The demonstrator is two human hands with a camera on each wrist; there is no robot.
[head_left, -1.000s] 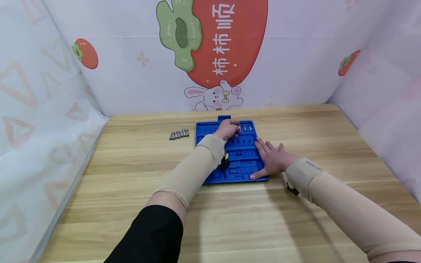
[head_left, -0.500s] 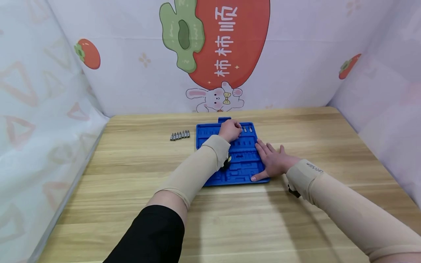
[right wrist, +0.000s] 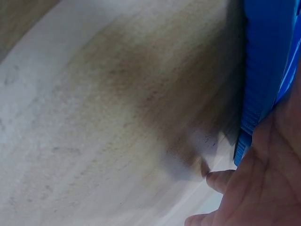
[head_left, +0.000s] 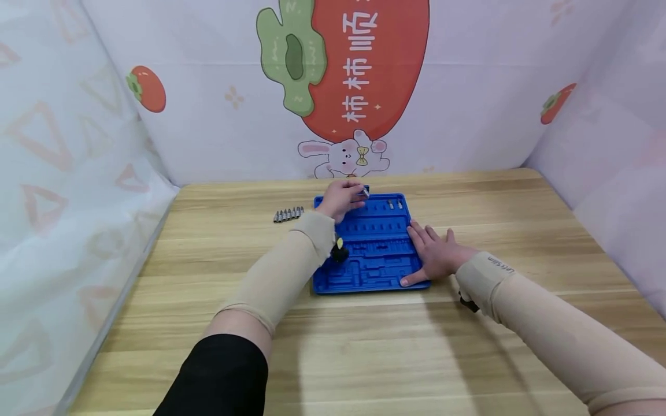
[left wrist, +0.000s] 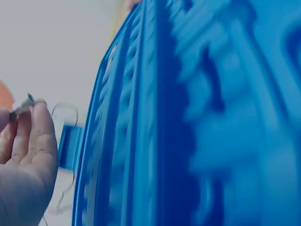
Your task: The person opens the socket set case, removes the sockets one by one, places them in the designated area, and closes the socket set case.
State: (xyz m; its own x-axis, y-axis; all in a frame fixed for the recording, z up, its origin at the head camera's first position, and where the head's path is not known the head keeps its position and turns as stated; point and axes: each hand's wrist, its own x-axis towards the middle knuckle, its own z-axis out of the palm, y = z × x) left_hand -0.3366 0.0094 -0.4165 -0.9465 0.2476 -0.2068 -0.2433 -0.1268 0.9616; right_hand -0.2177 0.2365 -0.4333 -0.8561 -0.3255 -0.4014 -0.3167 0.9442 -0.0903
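My left hand [head_left: 340, 199] is raised over the back left part of a blue plastic tool case [head_left: 372, 271]. Between its thumb and fingertips it pinches a small metal screwdriver bit [left wrist: 22, 106], also visible as a silver glint in the head view. My right hand [head_left: 437, 254] lies along the case's right edge, fingers spread and thumb on the front right corner. Two bits [head_left: 395, 204] sit in slots at the back right of the case; the other visible slots in that row hold nothing. The left forearm covers the case's left side.
Left of the case, several screwdriver bits [head_left: 288, 214] stand in a row on the wooden table [head_left: 359, 352]. A printed cloth [head_left: 208, 133] hangs behind the table, with more cloth at both sides.
My left hand has lifted from the back row of slots and moved left, now with a bit between its fingers. The right hand keeps its place on the case edge.
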